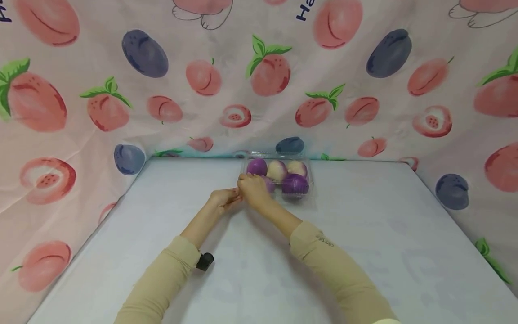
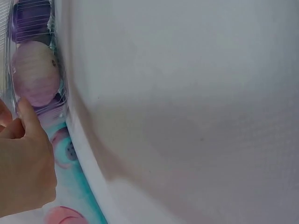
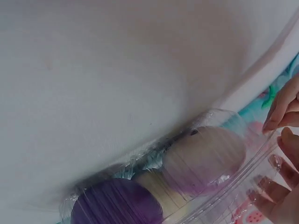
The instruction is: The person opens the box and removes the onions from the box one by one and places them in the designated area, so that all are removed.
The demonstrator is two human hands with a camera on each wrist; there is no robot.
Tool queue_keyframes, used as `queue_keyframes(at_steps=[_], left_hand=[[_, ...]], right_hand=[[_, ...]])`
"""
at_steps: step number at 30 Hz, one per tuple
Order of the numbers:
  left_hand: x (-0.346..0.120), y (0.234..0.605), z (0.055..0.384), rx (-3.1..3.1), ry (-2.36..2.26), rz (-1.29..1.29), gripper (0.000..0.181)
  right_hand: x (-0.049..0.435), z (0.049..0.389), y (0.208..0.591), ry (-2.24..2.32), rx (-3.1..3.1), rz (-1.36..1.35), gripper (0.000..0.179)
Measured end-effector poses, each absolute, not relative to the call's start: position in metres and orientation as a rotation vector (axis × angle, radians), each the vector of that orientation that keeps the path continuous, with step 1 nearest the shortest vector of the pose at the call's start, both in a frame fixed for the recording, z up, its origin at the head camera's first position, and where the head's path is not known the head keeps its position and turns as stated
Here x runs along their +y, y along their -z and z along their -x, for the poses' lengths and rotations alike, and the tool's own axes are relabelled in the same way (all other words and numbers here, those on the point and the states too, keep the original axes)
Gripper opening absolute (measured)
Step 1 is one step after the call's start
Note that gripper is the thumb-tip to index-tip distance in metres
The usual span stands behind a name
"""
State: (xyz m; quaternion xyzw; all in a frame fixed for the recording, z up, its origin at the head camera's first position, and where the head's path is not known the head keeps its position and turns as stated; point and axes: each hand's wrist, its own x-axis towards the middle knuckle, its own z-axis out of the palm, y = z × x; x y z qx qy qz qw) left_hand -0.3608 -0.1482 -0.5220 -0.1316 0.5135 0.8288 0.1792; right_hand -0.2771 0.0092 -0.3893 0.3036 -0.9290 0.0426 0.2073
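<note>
A clear plastic clamshell box (image 1: 279,156) stands at the far edge of the white table. Several round onion-like vegetables sit inside it, among them a deep purple one (image 1: 294,185) and a cream one (image 1: 277,171). At the box's near left corner my left hand (image 1: 225,199) pinches the rim with thumb and fingers. Right beside it my right hand (image 1: 254,191) grips the same corner, its fingers curled over the edge. A pale vegetable with a purple tint (image 2: 36,73) lies just behind the fingertips in the left wrist view.
The white table (image 1: 364,243) spreads out on both sides of the box. Behind it hangs a pink cloth (image 1: 226,45) printed with fruit, which also runs down both side edges. A small black camera (image 1: 205,261) sits at the left wrist.
</note>
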Motion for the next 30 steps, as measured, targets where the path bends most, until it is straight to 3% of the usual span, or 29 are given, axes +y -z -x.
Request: queue_keyframes(at_steps=[2,7,10,30], left_hand=[[-0.143,0.508,0.353,1.443,-2.346,0.364,0.027],[-0.119,0.425,0.293,1.581,-2.235,0.516,0.040],[-0.114,0.403,0.276,1.577,-2.215,0.501,0.042],[-0.121,0.397,0.245,1.630,-2.020,0.285,0.049]], right_hand=[[0.013,0.275,0.386,-0.168,-2.627,-0.843,0.008],[0.034,0.269,0.379,-0.372,-2.634,-0.846,0.025],[0.051,0.265,0.378,-0.481,-2.545,-0.897,0.027],[0.151,0.226,0.381,-0.568,-2.472,-0.883,0.018]])
